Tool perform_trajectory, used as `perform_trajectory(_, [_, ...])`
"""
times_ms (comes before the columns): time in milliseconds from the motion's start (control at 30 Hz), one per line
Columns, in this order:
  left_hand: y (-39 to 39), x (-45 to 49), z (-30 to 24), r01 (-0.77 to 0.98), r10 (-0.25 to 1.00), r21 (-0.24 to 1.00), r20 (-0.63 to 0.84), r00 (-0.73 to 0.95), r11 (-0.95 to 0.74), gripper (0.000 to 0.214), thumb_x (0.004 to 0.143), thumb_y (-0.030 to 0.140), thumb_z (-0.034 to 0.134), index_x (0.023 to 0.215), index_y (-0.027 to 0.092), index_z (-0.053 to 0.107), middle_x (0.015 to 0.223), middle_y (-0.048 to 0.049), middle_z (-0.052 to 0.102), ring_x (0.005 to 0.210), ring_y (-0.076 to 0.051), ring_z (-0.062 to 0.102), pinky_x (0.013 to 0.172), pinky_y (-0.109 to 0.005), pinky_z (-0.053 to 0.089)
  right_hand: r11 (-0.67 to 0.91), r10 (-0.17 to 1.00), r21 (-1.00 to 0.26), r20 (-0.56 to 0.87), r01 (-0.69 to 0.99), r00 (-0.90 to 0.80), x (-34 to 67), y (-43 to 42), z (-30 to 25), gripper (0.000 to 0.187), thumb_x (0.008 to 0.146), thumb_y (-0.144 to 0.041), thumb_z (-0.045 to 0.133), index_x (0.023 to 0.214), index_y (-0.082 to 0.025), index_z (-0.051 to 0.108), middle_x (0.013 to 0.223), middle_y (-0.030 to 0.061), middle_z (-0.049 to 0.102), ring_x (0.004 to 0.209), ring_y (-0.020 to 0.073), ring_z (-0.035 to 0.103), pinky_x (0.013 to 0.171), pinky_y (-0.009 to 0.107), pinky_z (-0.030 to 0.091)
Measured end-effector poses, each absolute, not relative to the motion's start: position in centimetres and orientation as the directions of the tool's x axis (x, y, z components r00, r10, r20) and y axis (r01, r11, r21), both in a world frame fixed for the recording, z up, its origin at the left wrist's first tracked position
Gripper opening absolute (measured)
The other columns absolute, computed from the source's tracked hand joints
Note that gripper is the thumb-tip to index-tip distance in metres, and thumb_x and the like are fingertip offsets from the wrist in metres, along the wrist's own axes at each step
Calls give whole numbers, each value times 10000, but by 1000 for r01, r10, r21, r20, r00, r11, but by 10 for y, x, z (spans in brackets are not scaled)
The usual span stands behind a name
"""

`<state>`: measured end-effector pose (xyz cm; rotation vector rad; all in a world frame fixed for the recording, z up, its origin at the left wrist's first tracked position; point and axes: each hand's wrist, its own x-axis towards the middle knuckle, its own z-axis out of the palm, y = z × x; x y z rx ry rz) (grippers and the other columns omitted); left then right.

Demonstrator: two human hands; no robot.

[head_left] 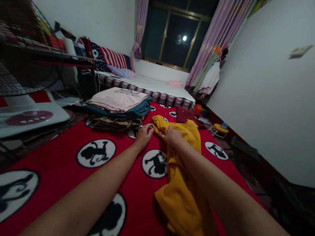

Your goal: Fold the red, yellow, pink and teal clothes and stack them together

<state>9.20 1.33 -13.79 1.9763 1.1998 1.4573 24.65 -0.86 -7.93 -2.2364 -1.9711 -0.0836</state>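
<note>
A mustard-yellow garment [180, 183] lies crumpled along the red blanket [61, 154] with black cartoon figures in white circles. My left hand [143, 136] pinches the garment's far left corner, fingers closed on the cloth. My right hand [173, 136] is beside it, fingers curled into the yellow fabric near the same top edge. Both forearms stretch out over the blanket toward the garment's far end.
A stack of folded clothes [120, 105] sits just beyond my left hand, pink on top, teal and patterned below. A dark red garment [188, 115] lies behind the yellow one. A fan base [29, 118] stands at left, a mattress [152, 87] at the back, small toys [219, 128] at right.
</note>
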Motion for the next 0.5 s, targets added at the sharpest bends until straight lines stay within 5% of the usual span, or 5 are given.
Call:
perform_trajectory(200, [16,94,-141,383,831,755,553,63,-531,267,874,228,512,1109,162,620,1024,-103,691,950,-211,653,890,-357,515,-111,952,-232,254,966,171,259,-5,-98,346,848,-142,468,1150,-28,592,1020,266,674,998,356,645,848,448,474])
perform_trajectory(367, [19,94,-138,337,849,805,528,-28,-489,348,935,308,439,1213,135,559,1133,-139,661,1055,-234,630,963,-380,472,-50,947,-373,278,927,163,245,-3,-65,298,847,-214,458,1031,-105,666,869,107,712,903,258,664,785,308,496])
perform_trajectory(500, [16,86,-135,186,832,839,537,-135,-511,501,999,458,218,1390,185,370,1307,-126,571,1150,-200,589,970,-339,472,84,925,-530,357,844,132,229,20,3,422,927,-299,315,1122,-92,626,881,35,691,848,183,646,765,262,495])
